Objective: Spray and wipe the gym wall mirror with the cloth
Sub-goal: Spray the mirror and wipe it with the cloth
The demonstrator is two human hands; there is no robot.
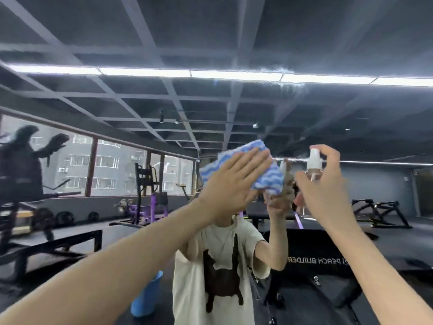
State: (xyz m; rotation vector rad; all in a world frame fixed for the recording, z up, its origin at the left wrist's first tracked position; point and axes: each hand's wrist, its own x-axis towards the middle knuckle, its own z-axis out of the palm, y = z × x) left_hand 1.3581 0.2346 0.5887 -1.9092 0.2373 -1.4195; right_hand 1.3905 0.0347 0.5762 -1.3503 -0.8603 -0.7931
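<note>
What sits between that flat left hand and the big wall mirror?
The head view shows a blue-and-white wavy-striped cloth there, pressed flat by the left hand against the gym wall mirror.

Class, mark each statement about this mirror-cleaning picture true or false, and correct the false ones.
1. The left hand presses a blue-and-white striped cloth flat against the gym wall mirror. True.
2. The right hand holds a red aerosol can. False: it grips a clear plastic spray bottle with a white nozzle.
3. The cloth is to the right of the bottle. False: it is to its left.
4. The reflected ceiling light strip is lit. True.
</note>
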